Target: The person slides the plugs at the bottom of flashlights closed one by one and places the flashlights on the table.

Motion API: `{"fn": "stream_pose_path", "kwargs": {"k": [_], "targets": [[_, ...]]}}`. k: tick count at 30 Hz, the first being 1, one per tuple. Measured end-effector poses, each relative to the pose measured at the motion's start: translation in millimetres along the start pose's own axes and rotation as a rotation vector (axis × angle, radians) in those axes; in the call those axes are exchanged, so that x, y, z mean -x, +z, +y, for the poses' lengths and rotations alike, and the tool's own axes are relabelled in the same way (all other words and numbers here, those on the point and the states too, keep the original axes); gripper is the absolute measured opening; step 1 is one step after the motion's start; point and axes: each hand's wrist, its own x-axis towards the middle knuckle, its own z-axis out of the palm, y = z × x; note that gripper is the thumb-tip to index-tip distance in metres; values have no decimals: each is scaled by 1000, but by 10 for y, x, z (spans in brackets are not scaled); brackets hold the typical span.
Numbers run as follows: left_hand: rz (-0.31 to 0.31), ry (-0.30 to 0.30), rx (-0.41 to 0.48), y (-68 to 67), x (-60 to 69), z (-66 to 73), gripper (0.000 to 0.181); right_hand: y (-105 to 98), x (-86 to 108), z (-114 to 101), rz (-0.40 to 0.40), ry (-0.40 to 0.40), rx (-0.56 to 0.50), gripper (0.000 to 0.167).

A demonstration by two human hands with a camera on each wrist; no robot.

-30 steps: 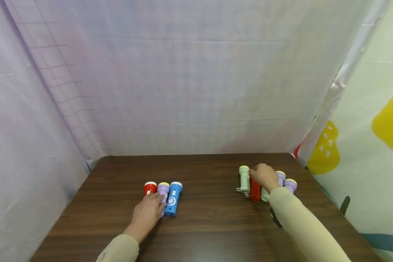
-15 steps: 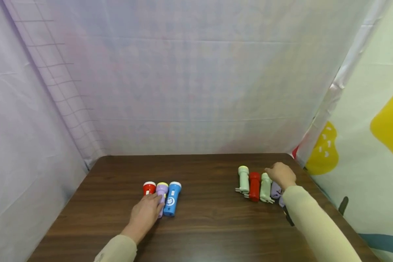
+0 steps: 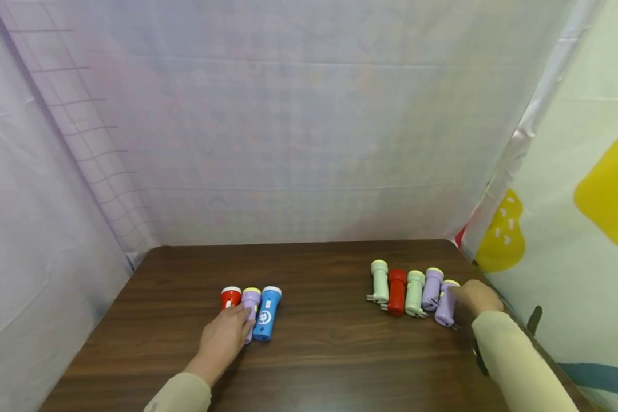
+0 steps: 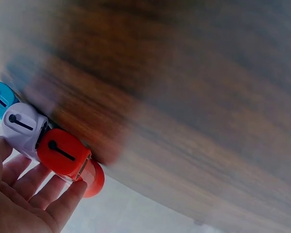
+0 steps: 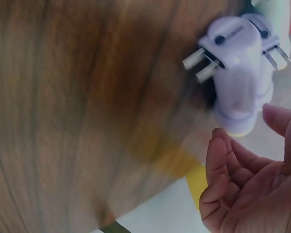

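Fingers of my left hand (image 3: pixel 221 339), loosely extended, rest on the red plastic flashlight (image 3: pixel 230 296) and lilac plastic flashlight (image 3: pixel 251 297); my right hand (image 3: pixel 478 297), half-curled, holding nothing, sits just beside the rightmost purple plastic flashlight (image 3: pixel 445 309) on the dark wood-grained surface (image 3: pixel 319 343)

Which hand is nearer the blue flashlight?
Left. The left hand is just left of the blue flashlight, over the adjacent purple flashlight; the right hand is well to its right, beside the rightmost flashlight.

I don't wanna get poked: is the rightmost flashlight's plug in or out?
Out: two prongs stick from that purple flashlight in the right wrist view.
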Motion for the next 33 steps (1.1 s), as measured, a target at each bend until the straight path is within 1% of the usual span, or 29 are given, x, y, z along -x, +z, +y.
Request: {"fn": "stream_pose_path", "kwargs": {"k": [2, 4, 6, 9, 11, 15, 17, 22, 26, 28, 33], "targets": [[3, 3, 2, 2, 7, -9, 33, 53, 5, 20, -16, -9, -10, 70], [6, 5, 1, 5, 7, -8, 33, 87, 6, 30, -21, -4, -23, 82], [8, 2, 0, 13, 3, -6, 33, 109, 7, 42, -20, 5, -35, 90], [18, 3, -2, 17, 2, -2, 33, 131, 13, 53, -28, 6, -41, 96], [14, -1, -5, 17, 3, -2, 33, 145, 14, 51, -34, 4, -42, 98], [-3, -12, -16, 26, 0, -12, 34, 176, 44, 16, -44, 13, -73, 96], [-7, -13, -19, 32, -2, -15, 34, 188, 70, 3, -43, 22, -102, 89], [14, -1, -16, 39, -12, -2, 32, 205, 96, 29, -41, 32, -139, 75], [11, -5, -21, 36, -9, 7, 32, 219, 74, 51, -43, 39, -134, 73], [8, -7, -22, 32, -4, 9, 32, 224, 60, 54, -40, 35, -122, 75], [13, -4, -30, 21, 10, 7, 32, 212, 40, 51, -12, 13, -85, 77]]}}
